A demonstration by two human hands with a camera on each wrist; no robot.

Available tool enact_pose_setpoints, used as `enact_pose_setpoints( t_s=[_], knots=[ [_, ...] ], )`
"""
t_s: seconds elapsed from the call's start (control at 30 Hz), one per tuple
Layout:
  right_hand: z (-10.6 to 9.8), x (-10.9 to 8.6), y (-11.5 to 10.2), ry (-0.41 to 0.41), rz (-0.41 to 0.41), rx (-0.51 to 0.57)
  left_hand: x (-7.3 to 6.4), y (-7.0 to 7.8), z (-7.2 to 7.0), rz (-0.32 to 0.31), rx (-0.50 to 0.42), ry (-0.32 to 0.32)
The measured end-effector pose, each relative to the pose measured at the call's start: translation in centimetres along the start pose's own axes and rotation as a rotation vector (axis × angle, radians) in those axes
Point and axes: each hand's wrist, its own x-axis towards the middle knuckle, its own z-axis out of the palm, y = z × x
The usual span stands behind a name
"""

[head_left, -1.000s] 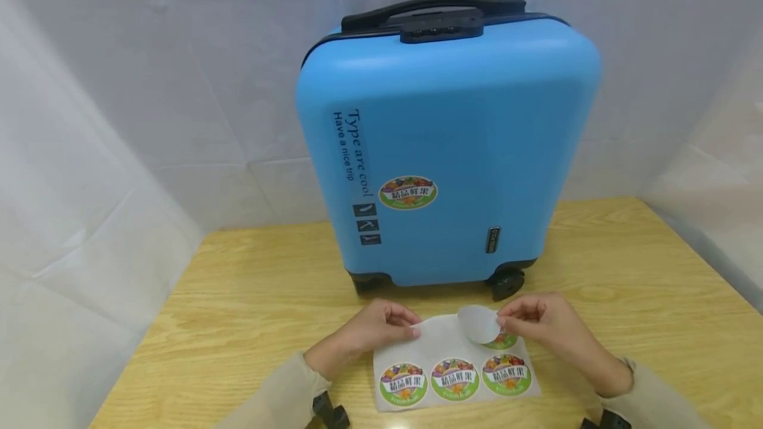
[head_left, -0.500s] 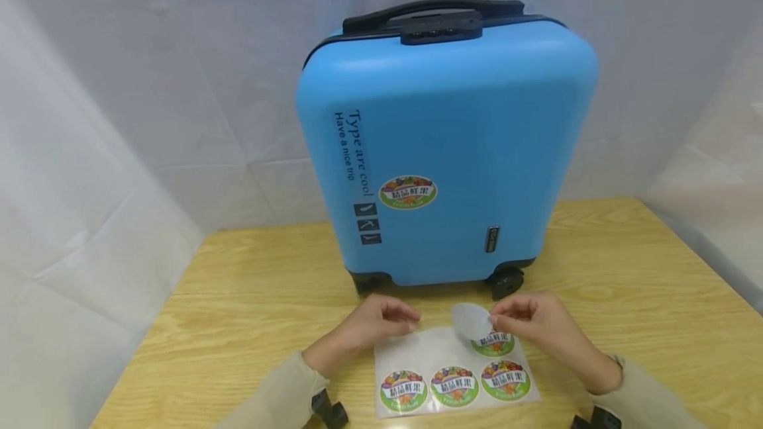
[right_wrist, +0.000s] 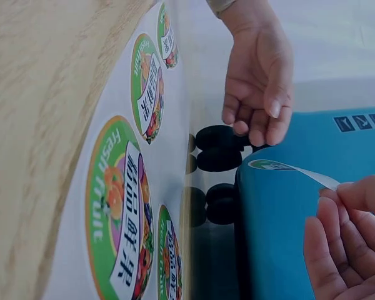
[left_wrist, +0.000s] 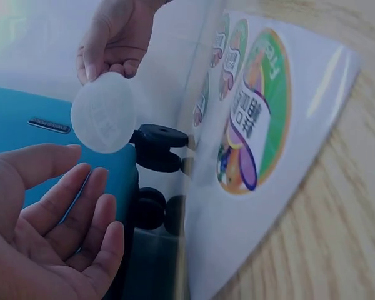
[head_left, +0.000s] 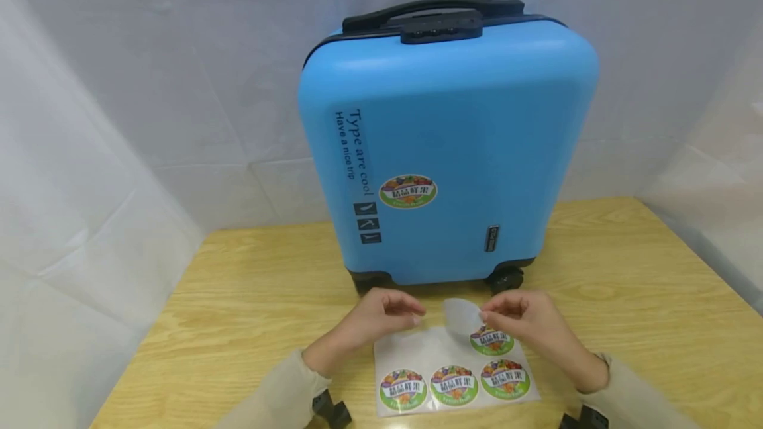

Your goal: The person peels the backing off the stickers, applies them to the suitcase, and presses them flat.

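My right hand (head_left: 518, 316) pinches a round sticker (head_left: 461, 317) by its right edge between thumb and index finger. The sticker's white back faces me, and it is held up off the sticker sheet (head_left: 429, 349). In the left wrist view the peeled sticker (left_wrist: 104, 112) hangs as a pale disc below the right fingertips. My left hand (head_left: 381, 316) hovers over the sheet's upper left corner, fingers loosely bent and holding nothing. Several round fruit stickers (head_left: 454, 386) remain on the sheet, which lies flat on the table. One sits at its upper right, partly behind the lifted one.
A blue suitcase (head_left: 465, 138) stands upright on the wooden table (head_left: 250, 283) just behind the hands, its black wheels (head_left: 505, 279) close to the sheet. One fruit sticker (head_left: 408, 191) is stuck on its front. White cloth (head_left: 179, 85) hangs behind the table.
My right hand has lifted the sticker away from the sheet and moved slightly left. The left hand has let go of the sheet's upper edge, and the sheet now lies flatter.
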Motion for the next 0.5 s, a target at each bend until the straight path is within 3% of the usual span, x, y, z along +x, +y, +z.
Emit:
enact_pose_setpoints(
  t_s=[0.5],
  knots=[
    [1.5, 0.5, -0.2, 0.057, -0.02, 0.066, 0.0, 2.0, 0.9, 0.042, -0.032, 0.004]
  ],
)
